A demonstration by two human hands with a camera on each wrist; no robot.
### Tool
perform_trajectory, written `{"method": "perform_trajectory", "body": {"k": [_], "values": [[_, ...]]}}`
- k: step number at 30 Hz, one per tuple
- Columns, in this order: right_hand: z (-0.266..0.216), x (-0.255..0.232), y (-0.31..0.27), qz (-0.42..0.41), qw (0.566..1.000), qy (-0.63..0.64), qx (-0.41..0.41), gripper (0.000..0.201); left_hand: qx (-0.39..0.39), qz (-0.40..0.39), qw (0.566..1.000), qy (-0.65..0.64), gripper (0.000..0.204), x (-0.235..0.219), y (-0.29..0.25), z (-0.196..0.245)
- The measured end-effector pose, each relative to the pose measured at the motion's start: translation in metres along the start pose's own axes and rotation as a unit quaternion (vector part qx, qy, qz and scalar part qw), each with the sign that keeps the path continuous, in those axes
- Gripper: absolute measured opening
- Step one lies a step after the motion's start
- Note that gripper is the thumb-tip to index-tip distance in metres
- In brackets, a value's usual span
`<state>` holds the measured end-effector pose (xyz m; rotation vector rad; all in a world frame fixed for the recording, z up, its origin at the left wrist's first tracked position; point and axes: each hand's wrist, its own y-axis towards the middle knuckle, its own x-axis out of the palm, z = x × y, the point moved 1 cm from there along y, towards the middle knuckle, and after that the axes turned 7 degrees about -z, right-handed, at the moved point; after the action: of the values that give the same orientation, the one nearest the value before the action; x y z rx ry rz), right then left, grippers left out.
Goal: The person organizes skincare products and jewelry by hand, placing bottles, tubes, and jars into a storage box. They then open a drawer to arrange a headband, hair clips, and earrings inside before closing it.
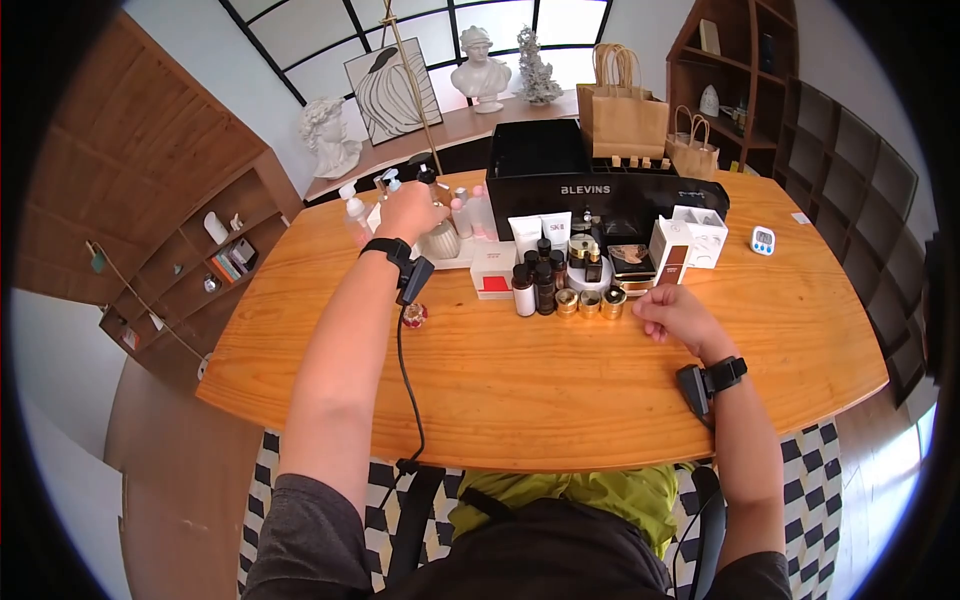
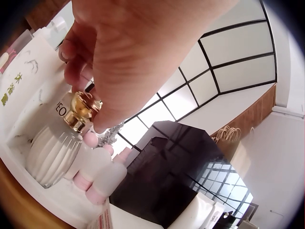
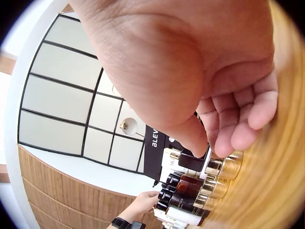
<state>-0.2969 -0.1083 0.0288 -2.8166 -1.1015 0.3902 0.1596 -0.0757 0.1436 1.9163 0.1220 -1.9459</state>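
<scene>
While pinching the gold cap [image 2: 80,113] of the ribbed bottle [image 2: 53,155] with the left hand [image 1: 410,212] (fingertips partly hidden behind the cap), looks to turn on the vertical: straight down from fingers to bottle, long axis upright. Stands by the front edge of the white tray [image 2: 62,204], toward the far edge of the worktop [image 1: 540,390], left of the black box [image 1: 520,200]. Well apart from the right hand [image 1: 675,315], loosely curled just beside the gold jars [image 1: 590,303], nothing visible in grasp.

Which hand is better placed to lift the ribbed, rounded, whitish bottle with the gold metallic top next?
Probably the left hand: it pinches the gold top. The right hand is farther away, beside the small round gold jars.
</scene>
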Motion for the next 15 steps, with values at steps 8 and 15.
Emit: {"method": "perform_trajectory", "body": {"k": [8, 15], "values": [[-0.001, -0.001, 0.001, 0.006, 1.0, -0.016, -0.001, 0.018, 0.049, 0.017, 0.998, -0.019, 0.038, 0.025, 0.01, -0.017], [0.001, -0.001, 0.001, 0.004, 1.0, -0.017, -0.002, 0.017, 0.0, 0.071, 0.993, -0.091, 0.045, -0.017, -0.029, 0.0]]}}
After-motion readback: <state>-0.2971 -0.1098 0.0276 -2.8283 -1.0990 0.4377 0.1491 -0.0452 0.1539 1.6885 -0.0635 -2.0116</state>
